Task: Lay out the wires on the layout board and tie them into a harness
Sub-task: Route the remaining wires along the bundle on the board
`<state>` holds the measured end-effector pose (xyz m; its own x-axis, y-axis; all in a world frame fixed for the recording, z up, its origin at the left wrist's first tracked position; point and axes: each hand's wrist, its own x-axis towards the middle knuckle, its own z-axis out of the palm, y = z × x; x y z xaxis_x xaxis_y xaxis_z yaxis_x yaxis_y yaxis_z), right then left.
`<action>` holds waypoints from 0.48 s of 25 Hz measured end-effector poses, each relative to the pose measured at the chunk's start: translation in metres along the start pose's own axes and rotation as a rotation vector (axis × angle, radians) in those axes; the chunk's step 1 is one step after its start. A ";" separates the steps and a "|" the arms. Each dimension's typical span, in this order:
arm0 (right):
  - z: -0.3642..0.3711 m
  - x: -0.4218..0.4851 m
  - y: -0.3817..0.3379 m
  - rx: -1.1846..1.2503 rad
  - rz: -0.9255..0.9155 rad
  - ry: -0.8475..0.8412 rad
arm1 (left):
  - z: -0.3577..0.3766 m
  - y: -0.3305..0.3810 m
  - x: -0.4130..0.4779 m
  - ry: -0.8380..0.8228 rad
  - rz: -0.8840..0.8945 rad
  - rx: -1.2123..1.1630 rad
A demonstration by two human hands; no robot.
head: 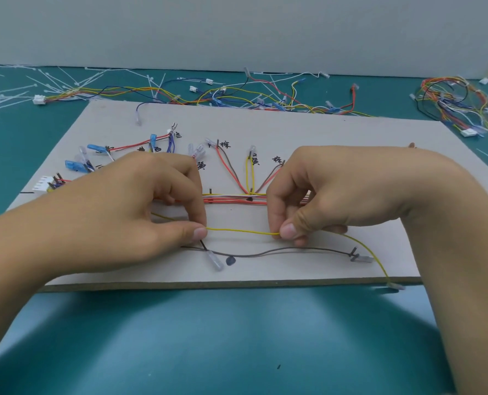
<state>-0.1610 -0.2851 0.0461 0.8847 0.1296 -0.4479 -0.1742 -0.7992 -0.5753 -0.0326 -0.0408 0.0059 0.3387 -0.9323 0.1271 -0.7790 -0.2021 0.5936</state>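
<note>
A pale grey cardboard-like board lies flat on a teal mat, seen from above the person's hands. At far left, thin white plastic cable ties are scattered on the mat. On the board's left edge sit a white plastic connector and glossy blue terminal sleeves.

The left hand pinches a thin yellow wire between thumb and forefinger. The wire runs taut and level across the near half of the board to the right hand, which pinches it the same way. Behind this span, a bundle of red and white wires lies along the board's middle, with branches fanning up to hand-written labels. In front, a grey wire rests in a shallow curve.

Past the right hand, the yellow wire droops over the board's near edge and ends in a clear sleeve. At far right lies a tangled heap of coloured wires.

The yellow wire looks very light, limp and smooth-coated, so it likely springs out of place unless held. Pinching the insulation at two spots seems safer than pulling the sleeve.
</note>
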 end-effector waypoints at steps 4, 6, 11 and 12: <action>0.001 -0.001 0.001 0.047 0.027 -0.014 | 0.000 0.003 0.000 0.012 0.025 -0.002; 0.001 -0.002 0.000 0.061 0.026 -0.022 | 0.000 0.003 -0.001 0.012 0.028 -0.009; 0.005 -0.001 -0.002 0.089 0.032 -0.094 | 0.000 0.005 -0.002 0.007 0.038 0.001; 0.005 -0.001 -0.002 0.085 0.031 -0.096 | 0.000 0.005 -0.002 0.005 0.042 0.001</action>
<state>-0.1637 -0.2809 0.0442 0.8337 0.1643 -0.5272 -0.2402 -0.7517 -0.6142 -0.0376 -0.0398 0.0086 0.3080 -0.9384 0.1563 -0.7933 -0.1627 0.5867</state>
